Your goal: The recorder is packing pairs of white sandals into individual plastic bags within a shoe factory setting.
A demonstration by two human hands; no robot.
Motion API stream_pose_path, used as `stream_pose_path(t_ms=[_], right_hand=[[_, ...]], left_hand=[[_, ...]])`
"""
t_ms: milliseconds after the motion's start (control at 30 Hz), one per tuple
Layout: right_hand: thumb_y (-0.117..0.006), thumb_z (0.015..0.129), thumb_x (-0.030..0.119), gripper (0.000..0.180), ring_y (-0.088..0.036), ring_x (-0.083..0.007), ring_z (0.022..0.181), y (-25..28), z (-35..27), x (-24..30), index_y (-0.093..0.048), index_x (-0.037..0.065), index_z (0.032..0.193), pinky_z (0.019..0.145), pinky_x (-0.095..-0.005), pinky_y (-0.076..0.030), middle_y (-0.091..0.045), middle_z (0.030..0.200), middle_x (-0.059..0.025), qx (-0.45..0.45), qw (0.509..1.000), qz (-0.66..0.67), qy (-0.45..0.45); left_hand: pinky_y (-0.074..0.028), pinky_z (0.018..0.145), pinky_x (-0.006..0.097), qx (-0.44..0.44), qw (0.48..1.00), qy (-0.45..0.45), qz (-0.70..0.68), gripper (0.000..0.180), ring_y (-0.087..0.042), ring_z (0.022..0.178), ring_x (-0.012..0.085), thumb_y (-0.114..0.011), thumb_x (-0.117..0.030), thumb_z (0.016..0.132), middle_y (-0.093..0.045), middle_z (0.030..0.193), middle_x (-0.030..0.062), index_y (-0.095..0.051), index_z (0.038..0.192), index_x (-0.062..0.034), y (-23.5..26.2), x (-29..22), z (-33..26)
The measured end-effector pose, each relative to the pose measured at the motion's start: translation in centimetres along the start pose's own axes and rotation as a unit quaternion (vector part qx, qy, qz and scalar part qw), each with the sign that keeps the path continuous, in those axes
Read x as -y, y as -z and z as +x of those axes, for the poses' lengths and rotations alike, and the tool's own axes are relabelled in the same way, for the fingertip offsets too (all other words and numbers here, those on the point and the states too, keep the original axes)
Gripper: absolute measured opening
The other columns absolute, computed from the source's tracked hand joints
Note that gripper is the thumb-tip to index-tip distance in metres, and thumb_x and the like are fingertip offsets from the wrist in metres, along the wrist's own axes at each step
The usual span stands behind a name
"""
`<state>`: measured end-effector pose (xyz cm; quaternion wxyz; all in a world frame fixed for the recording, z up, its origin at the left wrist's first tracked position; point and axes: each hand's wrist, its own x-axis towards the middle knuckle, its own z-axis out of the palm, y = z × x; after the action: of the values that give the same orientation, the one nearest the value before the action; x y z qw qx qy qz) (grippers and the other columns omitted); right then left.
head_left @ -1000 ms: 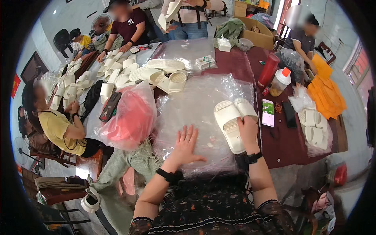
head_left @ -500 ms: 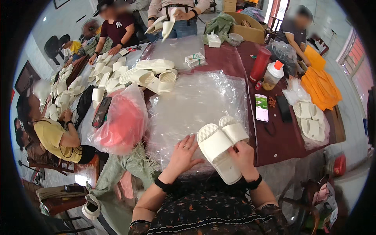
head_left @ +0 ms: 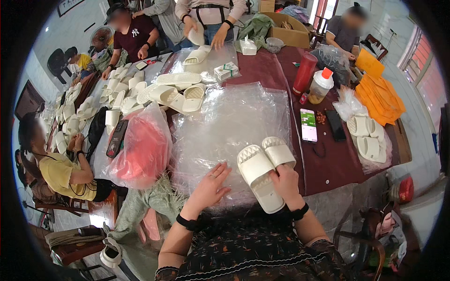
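Note:
My right hand (head_left: 284, 183) holds a pair of cream-white slippers (head_left: 262, 168) stacked side by side, soles up, over the near edge of the table. My left hand (head_left: 211, 185) lies flat with fingers spread on a pile of clear plastic bags (head_left: 229, 122) that covers the dark red table (head_left: 337, 164) in front of me. Black bands sit on both wrists.
A red-pink plastic bag (head_left: 140, 150) bulges at the left. More white slippers (head_left: 173, 91) lie farther up, and another pair (head_left: 368, 138) at the right. A phone (head_left: 308, 124), a red bottle (head_left: 304, 72) and orange envelopes (head_left: 379, 96) lie right. Other people sit around the table.
My right hand has drawn the slipper pair nearer to me and turned it. My left hand stayed flat on the plastic bags.

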<state>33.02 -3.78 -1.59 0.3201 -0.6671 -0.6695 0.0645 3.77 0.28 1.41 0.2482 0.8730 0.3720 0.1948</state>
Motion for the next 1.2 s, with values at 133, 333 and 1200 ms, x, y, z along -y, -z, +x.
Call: stream_pose_path(t_ms=[133, 333, 1200], right_hand=[[-0.069, 0.087, 0.023, 0.024, -0.063, -0.0397, 0.07, 1.6, -0.1, -0.3, -0.062, 0.001, 0.079, 0.062, -0.0477, -0.048, -0.062, 0.073, -0.0163, -0.016, 0.995, 0.081, -0.05], [-0.065, 0.095, 0.025, 0.032, -0.072, -0.0217, 0.088, 5.7, -0.9, 1.5, -0.069, -0.002, 0.112, 0.076, -0.0332, -0.053, -0.073, 0.098, -0.0171, 0.072, 0.948, 0.308, -0.023], [-0.066, 0.087, 0.021, 0.022, -0.062, -0.0415, 0.087, -2.1, 3.4, 5.0, -0.064, 0.003, 0.099, 0.073, -0.0502, -0.049, -0.065, 0.093, -0.0195, 0.058, 0.993, 0.066, 0.081]], left_hand=[[-0.04, 0.111, 0.046, -0.01, 1.0, -0.006, 0.028, 0.049, -0.043, 0.137, 0.0428, -0.063, -0.019, 0.094, -0.046, 0.149, 0.0237, -0.053, 0.138, -0.0014, -0.4, 0.5, -0.1], [-0.048, 0.102, 0.045, -0.075, 0.996, 0.05, -0.02, 0.033, -0.055, 0.125, 0.04, -0.057, -0.02, 0.098, -0.058, 0.136, 0.0214, -0.063, 0.127, -0.0054, -0.2, -0.3, 0.9], [-0.024, 0.12, 0.052, -0.115, 0.985, -0.102, -0.083, 0.034, -0.038, 0.144, 0.0335, -0.059, -0.01, 0.095, -0.053, 0.148, 0.0069, -0.065, 0.128, -0.0094, 0.8, -5.9, 3.0]])
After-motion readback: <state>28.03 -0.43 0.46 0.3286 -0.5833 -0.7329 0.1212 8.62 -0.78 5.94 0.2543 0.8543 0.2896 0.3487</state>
